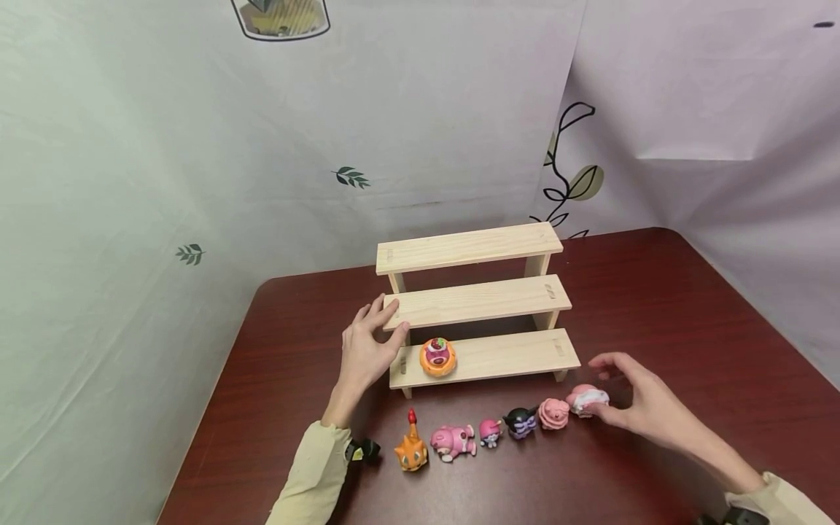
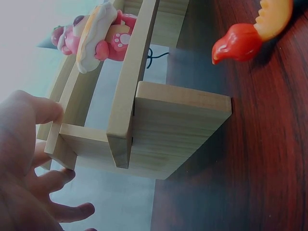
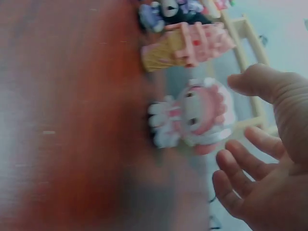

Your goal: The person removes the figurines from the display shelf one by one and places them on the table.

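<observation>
A three-step wooden display stand point(image 1: 485, 302) stands on the table. My left hand point(image 1: 369, 350) grips the left end of its middle board, thumb at the front edge, the other fingers behind. A pink figurine in an orange ring point(image 1: 437, 356) sits on the lowest board, near the left. My right hand point(image 1: 639, 397) is around a pink-and-white figurine point(image 1: 588, 399) at the right end of a row. In the right wrist view its thumb and fingers are spread beside that figurine point(image 3: 197, 115), apparently not closed on it.
Leftward along the row are a pink ice-cream-cone figurine point(image 1: 554, 414), a black-and-purple figurine point(image 1: 520, 423), a small pink figurine point(image 1: 490, 432), a pink bear lying down point(image 1: 453, 442) and an orange figurine with a red-tipped tail point(image 1: 411, 448). A pale curtain point(image 1: 426, 109) hangs behind the dark red table point(image 1: 295, 328).
</observation>
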Available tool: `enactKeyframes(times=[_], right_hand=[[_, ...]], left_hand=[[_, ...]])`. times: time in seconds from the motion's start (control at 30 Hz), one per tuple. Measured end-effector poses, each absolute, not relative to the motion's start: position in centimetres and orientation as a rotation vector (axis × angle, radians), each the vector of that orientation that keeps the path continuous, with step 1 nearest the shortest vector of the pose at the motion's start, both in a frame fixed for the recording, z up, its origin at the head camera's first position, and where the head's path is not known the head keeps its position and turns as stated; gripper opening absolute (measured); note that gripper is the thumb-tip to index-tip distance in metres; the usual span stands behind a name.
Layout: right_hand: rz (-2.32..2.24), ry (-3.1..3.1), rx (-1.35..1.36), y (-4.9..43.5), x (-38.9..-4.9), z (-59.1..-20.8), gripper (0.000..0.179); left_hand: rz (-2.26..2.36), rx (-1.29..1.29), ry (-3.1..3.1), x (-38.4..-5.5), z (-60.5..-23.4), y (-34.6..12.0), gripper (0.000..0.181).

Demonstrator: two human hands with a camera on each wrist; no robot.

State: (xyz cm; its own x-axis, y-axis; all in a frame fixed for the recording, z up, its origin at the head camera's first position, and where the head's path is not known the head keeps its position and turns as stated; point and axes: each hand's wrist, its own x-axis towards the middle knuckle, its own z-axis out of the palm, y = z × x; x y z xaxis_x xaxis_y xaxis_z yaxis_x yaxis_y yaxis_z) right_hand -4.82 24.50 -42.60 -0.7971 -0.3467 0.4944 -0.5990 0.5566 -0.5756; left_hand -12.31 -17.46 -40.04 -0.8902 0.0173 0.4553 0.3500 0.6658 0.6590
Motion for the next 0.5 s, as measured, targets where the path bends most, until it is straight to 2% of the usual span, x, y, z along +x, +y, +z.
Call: enactKeyframes(times=[0.23, 0.5], right_hand=[[1.057, -2.395, 0.798, 22.4, -6.2, -39.8, 0.060], [1.197, -2.427, 0.900, 18.5, -7.5, -38.1, 0.048]], left_hand=[[-1.102, -0.287, -2.461, -12.3, -40.0, -17.6, 0.045], [-1.103, -0.288, -2.472, -12.2, -40.0, -17.5, 0.045]])
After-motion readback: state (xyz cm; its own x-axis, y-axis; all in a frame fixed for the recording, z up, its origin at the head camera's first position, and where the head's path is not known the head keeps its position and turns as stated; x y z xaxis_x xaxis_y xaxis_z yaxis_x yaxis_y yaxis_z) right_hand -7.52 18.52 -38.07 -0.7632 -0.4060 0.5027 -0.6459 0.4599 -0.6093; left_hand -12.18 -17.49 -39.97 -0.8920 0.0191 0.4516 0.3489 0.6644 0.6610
